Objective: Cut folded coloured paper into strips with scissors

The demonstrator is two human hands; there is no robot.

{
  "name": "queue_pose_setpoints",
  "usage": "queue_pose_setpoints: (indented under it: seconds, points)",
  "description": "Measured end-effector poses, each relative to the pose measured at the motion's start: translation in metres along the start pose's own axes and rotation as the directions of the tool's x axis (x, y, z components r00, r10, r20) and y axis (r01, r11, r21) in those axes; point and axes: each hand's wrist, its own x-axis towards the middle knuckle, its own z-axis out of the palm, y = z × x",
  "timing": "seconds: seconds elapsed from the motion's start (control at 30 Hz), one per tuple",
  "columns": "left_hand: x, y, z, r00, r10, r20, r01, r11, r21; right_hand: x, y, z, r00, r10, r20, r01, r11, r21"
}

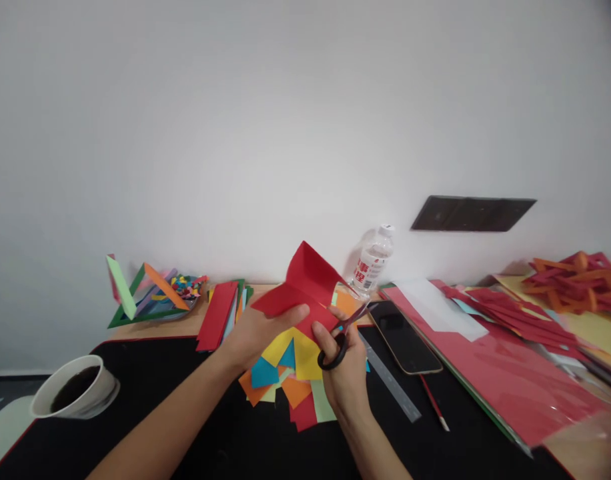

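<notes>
Just above the centre-bottom of the frame, the left hand (pixel 258 331) pinches the folded red paper sheet (pixel 301 287) by its lower left edge, while the right hand (pixel 343 363), fingers curled through the black-handled scissors (pixel 343 337), points the blades up-right beside the sheet's lower right edge.

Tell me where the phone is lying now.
The phone lies flat on the black mat, right of the right hand, between the metal ruler and the red sheets.
</notes>
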Motion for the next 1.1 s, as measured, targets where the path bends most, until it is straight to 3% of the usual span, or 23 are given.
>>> queue_pose_setpoints:
  seconds: [0.13,0.23,0.37,0.47,0.6,0.7,0.8,0.87,0.93,1.03,1.1]
  points:
    - [-0.002,0.03,-0.031,0.992,0.031,0.118,-0.02,0.995,-0.094,0.011,-0.002,-0.007,0.97,-0.208,0.126,0.236,0.928,-0.287]
    - [-0.007,0.048,-0.056,0.995,-0.013,0.102,0.011,1.0,0.027,0.016,-0.004,-0.011,0.949,-0.237,0.205,0.295,0.897,-0.328]
    - [-0.016,0.045,-0.07,0.984,-0.153,0.09,0.133,0.972,0.195,0.021,-0.007,-0.016,0.922,-0.246,0.298,0.349,0.862,-0.368]
    - [-0.024,0.031,-0.067,0.956,-0.275,0.102,0.244,0.939,0.242,0.022,-0.011,-0.018,0.907,-0.23,0.351,0.362,0.854,-0.375]
    - [-0.036,0.013,-0.05,0.947,-0.312,0.072,0.303,0.946,0.117,0.02,-0.022,-0.019,0.895,-0.195,0.402,0.354,0.858,-0.372]
    - [-0.042,0.004,-0.034,0.973,-0.219,0.074,0.213,0.974,0.08,0.015,-0.032,-0.017,0.897,-0.169,0.409,0.332,0.868,-0.37]
    - [-0.041,0.0,-0.022,0.975,-0.202,0.089,0.201,0.979,0.017,0.013,-0.042,-0.013,0.917,-0.185,0.354,0.313,0.884,-0.348]
    - [-0.036,0.002,-0.019,0.987,-0.155,0.035,0.157,0.985,-0.064,0.012,-0.049,-0.01,0.939,-0.172,0.298,0.268,0.91,-0.317]
    - [-0.03,0.006,-0.018,0.995,-0.073,-0.069,0.064,0.989,-0.13,0.011,-0.055,-0.005,0.956,-0.063,0.288,0.141,0.956,-0.258]
    - [-0.023,0.017,-0.017,0.983,-0.009,-0.182,-0.028,0.98,-0.198,0.009,-0.06,0.006,0.918,0.084,0.388,-0.004,0.979,-0.204]
    - [-0.02,0.025,-0.019,0.981,-0.01,-0.193,-0.036,0.972,-0.233,0.01,-0.06,0.013,0.908,0.099,0.407,-0.024,0.982,-0.187]
